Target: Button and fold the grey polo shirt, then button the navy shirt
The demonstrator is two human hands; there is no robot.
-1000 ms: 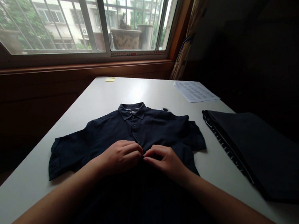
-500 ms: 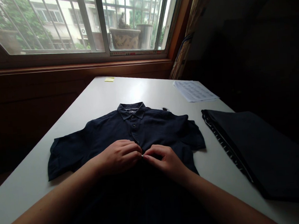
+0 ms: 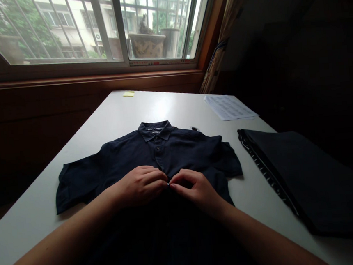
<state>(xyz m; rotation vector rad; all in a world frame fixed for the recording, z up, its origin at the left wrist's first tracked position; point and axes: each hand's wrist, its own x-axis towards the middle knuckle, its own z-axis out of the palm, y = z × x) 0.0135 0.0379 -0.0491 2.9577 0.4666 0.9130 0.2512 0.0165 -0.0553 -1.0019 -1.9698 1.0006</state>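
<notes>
A dark navy polo shirt (image 3: 120,160) lies flat and face up on the white table (image 3: 174,108), collar toward the window and both short sleeves spread out. My left hand (image 3: 139,187) and my right hand (image 3: 194,190) meet at the shirt's front placket, below the collar buttons. Both hands have their fingers curled, and the fingertips pinch the placket fabric at a small pale button between them. The lower part of the shirt is in shadow under my forearms.
A folded dark garment with a striped edge (image 3: 291,168) lies at the right of the table. A printed paper sheet (image 3: 228,107) rests at the far right, and a yellow sticky note (image 3: 129,94) near the window. A small white object (image 3: 194,129) peeks out behind the shirt's shoulder.
Almost nothing has moved. My right hand's fingers have shifted slightly at the placket; both hands stay pinched together at the same spot.
</notes>
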